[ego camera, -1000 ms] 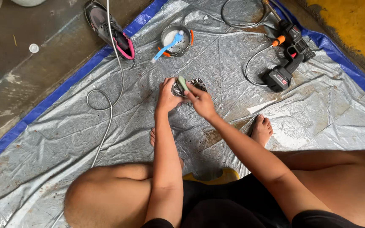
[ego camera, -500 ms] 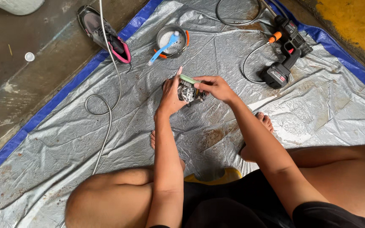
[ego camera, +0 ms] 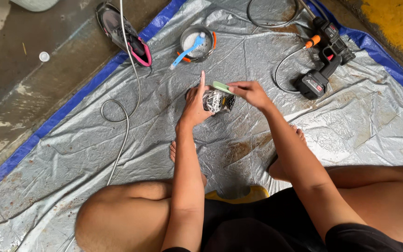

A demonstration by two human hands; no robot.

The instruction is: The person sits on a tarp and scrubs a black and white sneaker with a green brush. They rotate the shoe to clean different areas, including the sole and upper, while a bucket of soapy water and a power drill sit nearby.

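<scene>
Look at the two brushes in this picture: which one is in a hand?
The pale green brush, pinched in the right hand over the shoe that the left hand holds. The blue brush lies untouched in the bowl farther up the tarp.

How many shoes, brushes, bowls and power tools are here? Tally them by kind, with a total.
Shoes: 2, silver shoe in left hand, pink-trimmed shoe
Brushes: 2, green brush in right hand, blue brush
Bowl: 1
Power tool: 1
Total: 6
</scene>
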